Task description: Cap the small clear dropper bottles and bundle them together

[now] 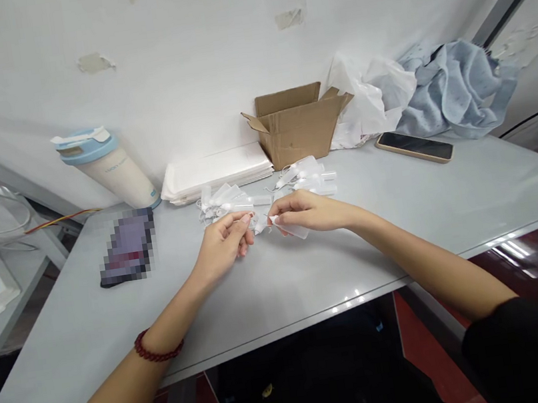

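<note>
One translucent strip (297,229) with a small white end sits over the bench (283,294), between the hands but nearer the right hand (311,211), whose grip is pinched on that white end. From there its long axis slants rightward and toward the person, beneath the fingers, while the pinched end faces the left hand (220,246), just beside it. The left grip is drawn together at thumb and forefinger; whether a thread lies between them is too small to tell. Beyond the hands lie two heaps of similar strips, a left heap (228,199) and a right heap (312,171); overlap prevents counting their pieces. Behind them stand one opened cardboard box (303,130) and one stack of white sheets (218,168). Farther left are one tilted bottle (118,173) and one blurred-out dark object (127,248); farther right, one phone (415,147), a white plastic bag (369,95) and one pale blue cloth (467,88).
</note>
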Available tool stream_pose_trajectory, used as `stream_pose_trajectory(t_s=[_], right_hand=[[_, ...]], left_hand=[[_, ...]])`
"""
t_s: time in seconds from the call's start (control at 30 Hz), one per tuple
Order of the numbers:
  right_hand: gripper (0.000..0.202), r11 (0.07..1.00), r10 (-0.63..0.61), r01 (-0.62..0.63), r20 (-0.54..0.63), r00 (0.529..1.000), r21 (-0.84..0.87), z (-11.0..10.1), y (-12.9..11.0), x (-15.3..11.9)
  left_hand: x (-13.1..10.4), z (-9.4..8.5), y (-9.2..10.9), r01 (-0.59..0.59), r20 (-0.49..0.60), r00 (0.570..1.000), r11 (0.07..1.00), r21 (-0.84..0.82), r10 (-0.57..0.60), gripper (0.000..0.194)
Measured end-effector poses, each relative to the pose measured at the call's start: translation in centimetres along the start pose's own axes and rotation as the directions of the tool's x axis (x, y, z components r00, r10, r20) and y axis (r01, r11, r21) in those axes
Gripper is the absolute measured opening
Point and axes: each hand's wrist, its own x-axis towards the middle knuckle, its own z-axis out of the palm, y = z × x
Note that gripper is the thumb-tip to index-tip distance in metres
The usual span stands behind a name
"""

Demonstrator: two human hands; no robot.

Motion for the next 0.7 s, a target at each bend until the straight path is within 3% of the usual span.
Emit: stream_pose_trajectory(t_s=[0.2,0.4,0.7], right_hand=[[0.023,0.998,0.018,-0.018,0.004,1.0,0.066,0.22,0.32,0.03],[0.021,0.996,-0.01,0.016,-0.066,0.998,0.092,0.29,0.34,0.08],[0.02,0.998,-0.038,0.043,-0.106,0.994,0.047,0.34,0.41,0.11]], left_hand=[[-0.07,0.02,0.1,-0.019,-0.003,1.0,0.999,0.038,0.019,0.031],[0.16,0.05,-0.17,0.03,-0.01,0.999,1.0,-0.007,-0.03,0.03],[0.05,0.03,0.19,0.018,0.051,0.998,0.998,0.064,-0.021,0.027]])
